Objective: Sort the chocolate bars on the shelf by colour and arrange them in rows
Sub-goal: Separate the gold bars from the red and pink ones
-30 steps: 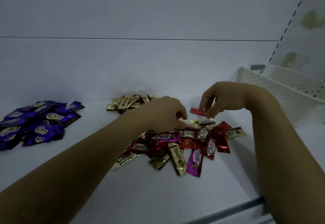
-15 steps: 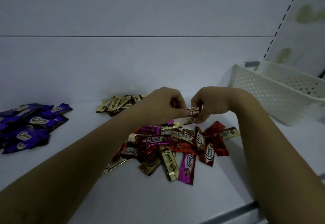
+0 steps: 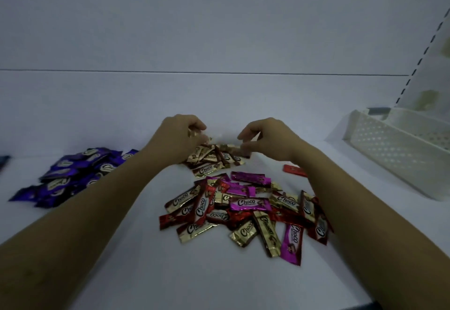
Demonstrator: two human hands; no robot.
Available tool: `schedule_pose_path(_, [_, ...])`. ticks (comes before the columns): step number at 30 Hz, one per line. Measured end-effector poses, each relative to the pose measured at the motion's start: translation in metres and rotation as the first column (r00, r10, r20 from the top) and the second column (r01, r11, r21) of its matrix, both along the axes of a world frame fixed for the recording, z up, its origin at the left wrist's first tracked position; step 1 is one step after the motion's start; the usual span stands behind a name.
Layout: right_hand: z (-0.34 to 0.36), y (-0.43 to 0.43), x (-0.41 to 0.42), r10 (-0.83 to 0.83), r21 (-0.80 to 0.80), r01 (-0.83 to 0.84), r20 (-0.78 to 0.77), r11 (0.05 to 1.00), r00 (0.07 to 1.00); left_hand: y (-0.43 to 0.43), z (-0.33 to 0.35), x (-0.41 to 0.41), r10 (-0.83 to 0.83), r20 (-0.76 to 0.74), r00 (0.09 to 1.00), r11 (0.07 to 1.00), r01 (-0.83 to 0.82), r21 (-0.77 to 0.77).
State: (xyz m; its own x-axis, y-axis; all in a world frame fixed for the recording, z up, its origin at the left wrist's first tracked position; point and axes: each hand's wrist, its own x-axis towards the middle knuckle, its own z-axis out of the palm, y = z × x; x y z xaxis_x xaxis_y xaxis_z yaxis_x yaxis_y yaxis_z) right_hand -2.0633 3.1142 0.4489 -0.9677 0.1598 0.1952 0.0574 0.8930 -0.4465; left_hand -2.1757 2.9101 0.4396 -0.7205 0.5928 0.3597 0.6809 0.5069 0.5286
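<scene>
On the white shelf [image 3: 121,261] my left hand [image 3: 179,137] hovers over the gold pile [image 3: 211,160] at the back and grips a gold chocolate bar [image 3: 194,132] in curled fingers. My right hand [image 3: 266,138] is at the pile's right end, finger and thumb apart, their tips touching a gold bar lying there. A mixed heap of red, gold and pink bars [image 3: 243,210] lies between my forearms. The purple pile [image 3: 73,176] is at the left. One red bar [image 3: 293,170] lies alone beside my right wrist.
A white perforated plastic basket [image 3: 399,156] stands at the right, against the shelf's side panel. The white back wall rises just behind the gold pile. The shelf's front edge runs along the bottom right. A dark object [image 3: 3,161] shows at the far left edge.
Both hands left the mixed heap, met over a gold bar, and have moved back to the gold pile. The camera has tilted, so the piles sit lower in view.
</scene>
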Motion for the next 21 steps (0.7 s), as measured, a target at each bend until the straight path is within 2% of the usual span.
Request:
schedule_pose_path(1, [-0.001, -0.001, -0.003, -0.009, 0.013, 0.01, -0.023, 1.0, 1.0, -0.002, -0.005, 0.001, -0.008, 0.005, 1.0, 0.999, 0.009, -0.033])
schedule_pose_path(3, [0.0, -0.001, 0.0, -0.015, 0.038, 0.016, -0.049, 0.999, 0.999, -0.004, -0.013, 0.005, -0.014, -0.076, 0.997, 0.993, 0.005, -0.117])
schedule_pose_path(5, [0.005, 0.002, 0.014, -0.002, 0.061, 0.003, -0.015, 0.998, 1.0, -0.007, -0.013, 0.013, -0.048, -0.132, 0.99, 0.992, 0.032, -0.122])
schedule_pose_path(8, [0.013, 0.007, 0.042, 0.05, 0.03, -0.056, 0.179, 0.998, 0.983, -0.009, -0.012, 0.029, -0.195, -0.094, 0.976, 0.976, 0.184, -0.117])
schedule_pose_path(10, [0.015, 0.01, 0.053, 0.058, -0.011, -0.058, 0.318, 0.998, 0.946, -0.008, -0.015, 0.04, -0.273, -0.097, 0.957, 0.948, 0.251, -0.193])
schedule_pose_path(12, [0.012, 0.01, 0.053, 0.024, 0.02, -0.035, 0.402, 0.999, 0.915, -0.009, -0.02, 0.046, -0.319, -0.111, 0.941, 0.924, 0.283, -0.258])
schedule_pose_path(16, [0.001, 0.006, 0.045, -0.02, 0.115, -0.035, 0.45, 0.993, 0.893, -0.014, -0.023, 0.044, -0.371, -0.032, 0.928, 0.875, 0.338, -0.348])
schedule_pose_path(19, [0.0, 0.004, 0.042, 0.012, 0.078, -0.052, 0.444, 0.996, 0.896, -0.016, -0.024, 0.041, -0.397, 0.074, 0.915, 0.85, 0.397, -0.347])
schedule_pose_path(21, [0.001, 0.003, 0.042, 0.027, 0.036, -0.049, 0.46, 0.998, 0.888, -0.017, -0.028, 0.038, -0.386, 0.091, 0.918, 0.857, 0.394, -0.333])
